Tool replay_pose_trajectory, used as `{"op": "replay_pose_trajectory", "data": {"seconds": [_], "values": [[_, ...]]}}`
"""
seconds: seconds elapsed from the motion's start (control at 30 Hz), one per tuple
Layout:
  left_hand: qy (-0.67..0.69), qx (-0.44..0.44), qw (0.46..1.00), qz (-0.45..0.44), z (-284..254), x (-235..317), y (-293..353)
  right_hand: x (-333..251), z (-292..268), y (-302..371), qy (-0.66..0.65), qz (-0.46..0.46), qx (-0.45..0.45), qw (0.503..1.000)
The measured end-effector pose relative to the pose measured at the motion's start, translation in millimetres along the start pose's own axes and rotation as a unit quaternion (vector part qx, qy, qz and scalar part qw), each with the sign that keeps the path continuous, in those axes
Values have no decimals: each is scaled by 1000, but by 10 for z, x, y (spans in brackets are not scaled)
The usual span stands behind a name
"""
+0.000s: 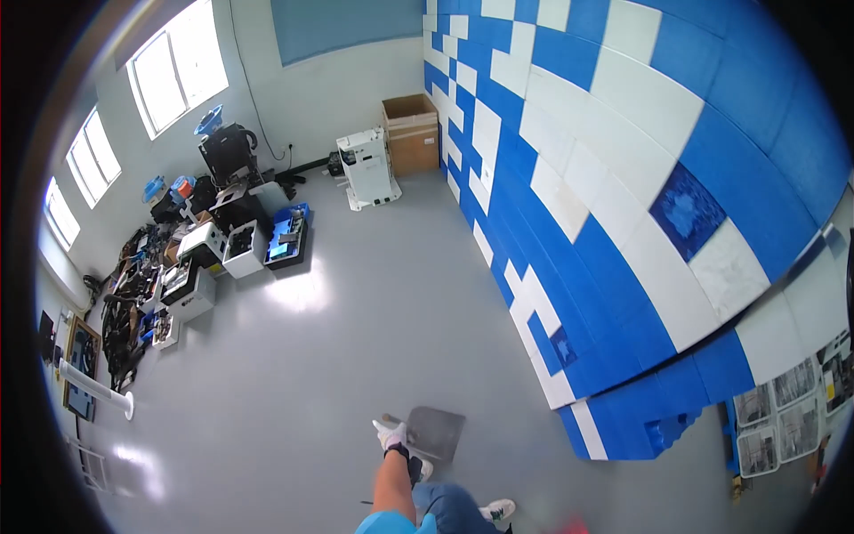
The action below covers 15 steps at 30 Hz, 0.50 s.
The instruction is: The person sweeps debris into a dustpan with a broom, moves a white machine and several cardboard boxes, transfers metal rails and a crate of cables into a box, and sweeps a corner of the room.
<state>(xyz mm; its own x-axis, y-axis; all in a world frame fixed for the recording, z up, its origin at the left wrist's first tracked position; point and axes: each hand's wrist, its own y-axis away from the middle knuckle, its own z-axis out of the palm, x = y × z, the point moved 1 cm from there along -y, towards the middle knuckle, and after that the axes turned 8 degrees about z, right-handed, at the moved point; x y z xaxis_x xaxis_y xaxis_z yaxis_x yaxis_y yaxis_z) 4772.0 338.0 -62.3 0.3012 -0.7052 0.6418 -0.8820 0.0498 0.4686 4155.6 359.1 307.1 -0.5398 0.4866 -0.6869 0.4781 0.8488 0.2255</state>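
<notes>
My left hand (pixel 391 435), in a white glove with a dark band at the wrist, hangs low in front of me. It appears closed at the left edge of a flat, grey-brown panel (pixel 436 433) with rounded corners. One gloved finger points away to the upper left. A short brownish piece juts out beside the fingers; whether it belongs to the panel I cannot tell. What the panel is stays unclear, as it is slightly blurred. My right hand does not show.
A tall blue and white block wall (pixel 614 231) runs along the right. Clear plastic bins (pixel 778 418) stand beyond its near end. Electronic parts and boxes (pixel 200 258) crowd the left wall. A white machine (pixel 366 169) and a cardboard box (pixel 412 138) stand at the back.
</notes>
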Motion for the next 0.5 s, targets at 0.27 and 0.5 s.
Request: {"op": "replay_pose_trajectory", "data": {"seconds": [0.27, 0.5], "values": [[111, -156, 972, 133, -110, 266, -438, -1317, 266, 394, 63, 53, 186, 979], [-6, -262, 869, 420, 295, 1052, -395, -1781, 431, 700, 131, 77, 234, 960]]}}
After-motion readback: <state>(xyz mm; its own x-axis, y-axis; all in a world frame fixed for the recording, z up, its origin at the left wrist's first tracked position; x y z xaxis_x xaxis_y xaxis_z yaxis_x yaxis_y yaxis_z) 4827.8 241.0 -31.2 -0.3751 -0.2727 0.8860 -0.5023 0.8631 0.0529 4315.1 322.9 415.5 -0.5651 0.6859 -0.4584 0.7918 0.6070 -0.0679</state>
